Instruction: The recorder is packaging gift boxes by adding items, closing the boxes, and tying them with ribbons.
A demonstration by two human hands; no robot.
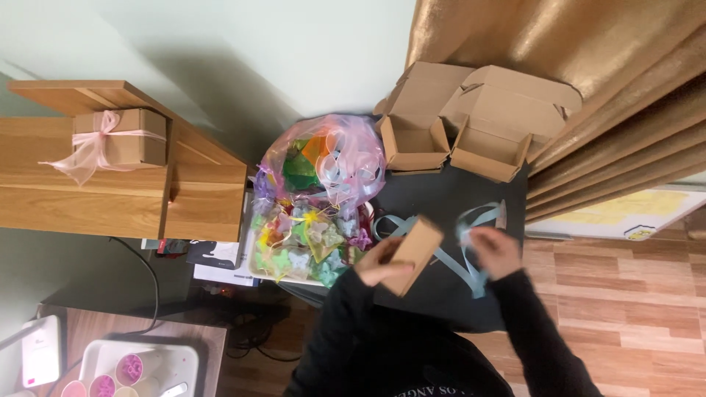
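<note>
Open boxes: two empty cardboard boxes on the far side.
Closed boxes: one beribboned gift box far left; one small box gripped by your left hand.
Ribbon: one blue ribbon, pinched by your right hand.

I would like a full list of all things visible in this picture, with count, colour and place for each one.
closed small box: 1, brown cardboard, in the left hand over the dark table
ribbon: 1, light blue, trailing over the dark table to the right hand
open boxes: 2, brown cardboard, far edge of table by the gold curtain
plastic bag: 1, clear pinkish, holds ribbons, left of the open boxes
tray of small wrapped items: 1, many colours, below the bag
gift box with bow: 1, brown with pink ribbon, on the wooden shelf
left hand: grip on the closed box
right hand: grip on the ribbon
</note>
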